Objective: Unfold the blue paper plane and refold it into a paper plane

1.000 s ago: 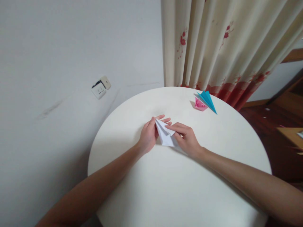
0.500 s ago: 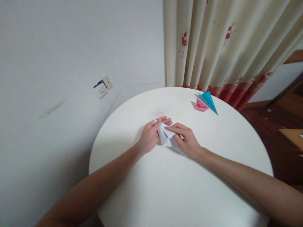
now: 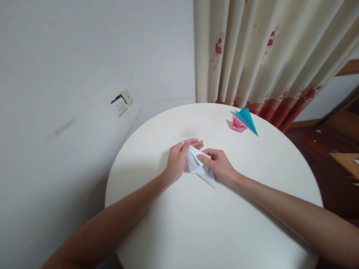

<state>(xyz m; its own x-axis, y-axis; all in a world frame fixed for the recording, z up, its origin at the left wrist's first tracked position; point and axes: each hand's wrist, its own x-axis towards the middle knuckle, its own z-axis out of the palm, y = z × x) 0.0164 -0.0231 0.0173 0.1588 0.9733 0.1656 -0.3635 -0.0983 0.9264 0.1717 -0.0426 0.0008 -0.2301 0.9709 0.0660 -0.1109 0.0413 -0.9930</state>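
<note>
Between my two hands, near the middle of the round white table (image 3: 182, 231), sits the half-folded white paper (image 3: 200, 166): my left hand (image 3: 177, 161) curls around its far corner with thumb and fingers pinching, and my right hand (image 3: 221, 164) pinches the flap from the other side. If either pinch slips, I judge the crease could wander or the layers spring open. Beyond my right hand, well apart, lie a blue paper plane (image 3: 246, 118) touching a pink folded piece (image 3: 238, 124).
</note>
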